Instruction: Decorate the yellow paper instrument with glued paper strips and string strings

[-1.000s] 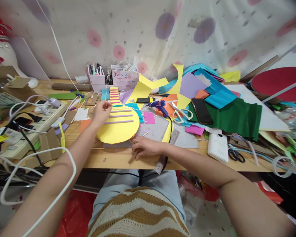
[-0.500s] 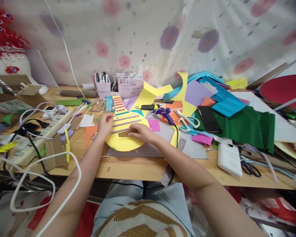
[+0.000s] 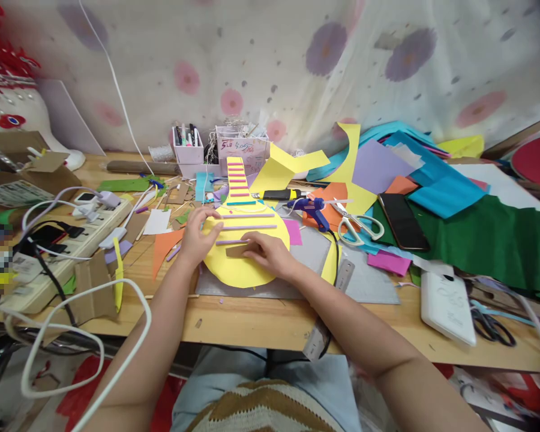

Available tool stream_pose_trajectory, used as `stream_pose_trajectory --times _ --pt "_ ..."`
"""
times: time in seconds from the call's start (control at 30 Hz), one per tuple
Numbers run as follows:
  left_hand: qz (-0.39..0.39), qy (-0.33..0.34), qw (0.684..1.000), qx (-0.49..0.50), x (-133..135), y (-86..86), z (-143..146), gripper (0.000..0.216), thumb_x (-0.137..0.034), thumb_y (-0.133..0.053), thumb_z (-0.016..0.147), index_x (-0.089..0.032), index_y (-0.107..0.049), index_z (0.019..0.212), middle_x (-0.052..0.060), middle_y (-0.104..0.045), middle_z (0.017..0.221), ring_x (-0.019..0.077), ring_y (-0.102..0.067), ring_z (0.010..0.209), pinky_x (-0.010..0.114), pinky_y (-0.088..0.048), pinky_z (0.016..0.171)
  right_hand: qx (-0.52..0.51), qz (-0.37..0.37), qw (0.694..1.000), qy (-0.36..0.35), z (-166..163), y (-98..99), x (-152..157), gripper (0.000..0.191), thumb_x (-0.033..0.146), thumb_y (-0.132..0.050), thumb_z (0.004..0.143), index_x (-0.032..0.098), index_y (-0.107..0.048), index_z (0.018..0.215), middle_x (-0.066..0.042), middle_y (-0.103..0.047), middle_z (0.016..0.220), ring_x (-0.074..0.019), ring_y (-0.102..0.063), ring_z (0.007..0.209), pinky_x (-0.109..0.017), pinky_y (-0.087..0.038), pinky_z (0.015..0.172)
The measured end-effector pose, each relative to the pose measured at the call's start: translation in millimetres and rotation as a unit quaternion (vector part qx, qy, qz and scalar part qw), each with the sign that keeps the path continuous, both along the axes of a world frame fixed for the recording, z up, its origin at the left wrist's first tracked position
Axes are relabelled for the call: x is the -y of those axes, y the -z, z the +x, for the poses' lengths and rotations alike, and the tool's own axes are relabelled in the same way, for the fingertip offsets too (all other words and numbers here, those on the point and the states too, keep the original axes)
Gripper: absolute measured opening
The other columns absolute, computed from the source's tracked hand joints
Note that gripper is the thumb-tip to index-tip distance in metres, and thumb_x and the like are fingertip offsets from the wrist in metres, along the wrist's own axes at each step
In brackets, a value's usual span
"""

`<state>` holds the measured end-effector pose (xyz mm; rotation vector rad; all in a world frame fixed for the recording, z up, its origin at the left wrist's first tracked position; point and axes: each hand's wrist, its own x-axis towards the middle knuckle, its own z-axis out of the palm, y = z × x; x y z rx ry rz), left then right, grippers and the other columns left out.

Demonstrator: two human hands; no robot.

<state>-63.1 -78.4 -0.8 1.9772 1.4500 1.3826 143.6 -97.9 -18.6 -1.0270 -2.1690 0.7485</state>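
We see the yellow guitar cutout [image 3: 247,267] lying flat on a grey mat [image 3: 364,282] near the front edge of the worktop [image 3: 252,321]; its neck, barred with pink strips [image 3: 237,178], points away toward the white boxes [image 3: 242,144]; three purple strips [image 3: 247,227] cross its body. Left hand [image 3: 199,234] rests on the cutout's left edge, grip spread flat, clamped on nothing. Right hand [image 3: 267,252] lies on the body, grip pressing down on a small brown cardboard piece [image 3: 236,251] just below the lowest purple strip. Blue glue gun [image 3: 312,208] and white-handled scissors [image 3: 357,225] lie right of the cutout; black phone [image 3: 402,221] sits on green felt [image 3: 481,240]; power strip [image 3: 72,237] far left.
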Motion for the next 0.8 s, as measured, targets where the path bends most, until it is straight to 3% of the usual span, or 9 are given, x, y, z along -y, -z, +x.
stream_pose_trajectory --times 0.13,0.27,0.33,0.4,0.47,0.57,0.67,0.8 --pt "0.03 0.12 0.98 -0.157 16.5 -7.4 3.1 0.026 -0.037 -0.07 0.068 -0.023 -0.064 0.09 0.005 -0.063 0.099 0.0226 -0.054 0.103 0.038 -0.037 0.094 -0.173 -0.165 0.971 0.023 1.0 2.5 -4.2 0.02 0.038 -0.056 0.08 0.02 -0.05 0.085 0.002 -0.053 0.071 -0.0109 -0.047 0.061 -0.025 -0.039 0.06" --pt "0.065 0.138 0.972 -0.178 17.9 -3.8 3.2 0.013 -0.031 -0.064 0.077 -0.024 -0.07 0.087 0.003 -0.065 0.089 0.0185 -0.058 0.089 0.036 -0.04 0.086 -0.239 -0.276 0.93 -0.048 8.6 -4.0 -7.0 0.032 0.049 -0.058 0.077 0.019 -0.049 0.082 0.002 -0.051 0.071 -0.0089 -0.047 0.057 -0.024 -0.041 0.057" --pt "0.076 0.139 0.975 -0.156 16.5 -1.0 0.3 0.011 -0.027 -0.061 0.081 -0.023 -0.071 0.081 0.003 -0.065 0.083 0.0166 -0.058 0.084 0.034 -0.042 0.081 -0.223 -0.251 0.937 -0.094 13.2 -8.9 -5.1 0.036 0.049 -0.063 0.073 0.019 -0.052 0.09 -0.001 -0.056 0.083 -0.0109 -0.052 0.068 -0.026 -0.044 0.063" --pt "0.074 0.147 0.976 -0.145 17.1 0.2 -2.5 0.011 -0.027 -0.062 0.08 -0.022 -0.071 0.078 0.004 -0.064 0.084 0.0162 -0.057 0.084 0.033 -0.043 0.078 -0.178 -0.172 0.963 -0.111 16.5 -12.4 -1.8 0.036 0.042 -0.068 0.071 0.02 -0.055 0.097 -0.004 -0.058 0.098 -0.0143 -0.055 0.084 -0.028 -0.046 0.072" --pt "0.067 0.155 0.973 -0.155 19.8 -0.2 -4.3 0.011 -0.027 -0.062 0.08 -0.022 -0.071 0.075 0.004 -0.062 0.085 0.0162 -0.056 0.085 0.032 -0.044 0.078 -0.115 -0.07 0.987 -0.089 17.7 -12.8 1.0 0.023 0.033 -0.065 0.076 0.021 -0.06 0.094 -0.006 -0.058 0.101 -0.0165 -0.054 0.093 -0.03 -0.045 0.079" --pt "0.05 0.169 0.965 -0.193 25.3 -1.2 -6.2 0.011 -0.027 -0.063 0.078 -0.022 -0.07 0.071 0.003 -0.062 0.083 0.0158 -0.055 0.083 0.033 -0.043 0.079 -0.048 0.032 0.998 -0.036 15.2 -7.9 2.5 0.011 0.024 -0.054 0.084 0.02 -0.064 0.087 -0.005 -0.062 0.089 -0.0159 -0.055 0.086 -0.03 -0.044 0.077" --pt "0.028 0.159 0.966 -0.202 29.4 0.3 -11.2 0.009 -0.029 -0.066 0.075 -0.021 -0.07 0.073 0.003 -0.061 0.086 0.0168 -0.055 0.086 0.033 -0.043 0.082 -0.022 0.064 0.998 -0.001 10.5 -0.8 1.8 0.01 0.02 -0.054 0.083 0.02 -0.062 0.088 -0.004 -0.065 0.085 -0.0144 -0.057 0.078 -0.027 -0.043 0.07" --pt "0.013 0.077 0.989 -0.123 28.7 8.8 -22.3 0.014 -0.032 -0.062 0.077 -0.021 -0.07 0.081 0.004 -0.06 0.09 0.0182 -0.055 0.093 0.034 -0.043 0.087 0.015 0.113 0.993 0.016 6.8 3.7 2.3 0.006 0.019 -0.056 0.082 0.02 -0.06 0.087 -0.003 -0.066 0.084 -0.0147 -0.057 0.077 -0.026 -0.041 0.067"
